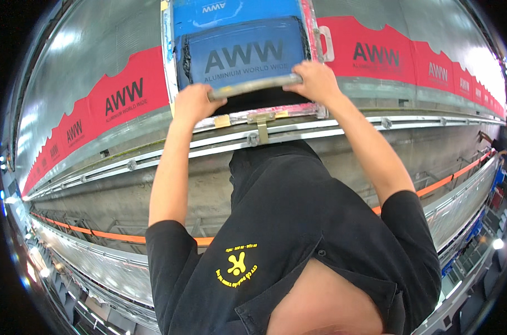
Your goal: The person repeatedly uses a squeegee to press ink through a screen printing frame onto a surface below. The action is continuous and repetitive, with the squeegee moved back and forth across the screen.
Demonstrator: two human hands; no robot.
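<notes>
Pale grey and worn, the bar (256,85) runs between two fists: the left hand (195,103) is wrapped around its left end, the right hand (315,81) around its right end, and the hands stand well apart. The bar lies across the lower part of a blue screen (242,36), tilted a little, its right end higher in view, with a dark strip just below it. Bold dark capitals, with a smaller line of lettering under them, show on the screen near the bar, and smaller letters sit farther up. Around the screen goes a pale, paint-smeared frame (168,53), with a white handle (330,46) on its right side and a metal clip (262,131) at its near edge, by a long metal rail (298,138).

On both sides of the frame, a red band (370,36) with a wavy far edge crosses a glossy grey sheet (114,33); the same kind of dark lettering repeats along it (shrinking toward the curved rim of the view). Nearer lies the person's black shirt (298,195), whose yellow emblem (236,263) shows a small figure with tiny lettering around it. Beyond the sleeves, an orange strip (443,181) runs out to either side
</notes>
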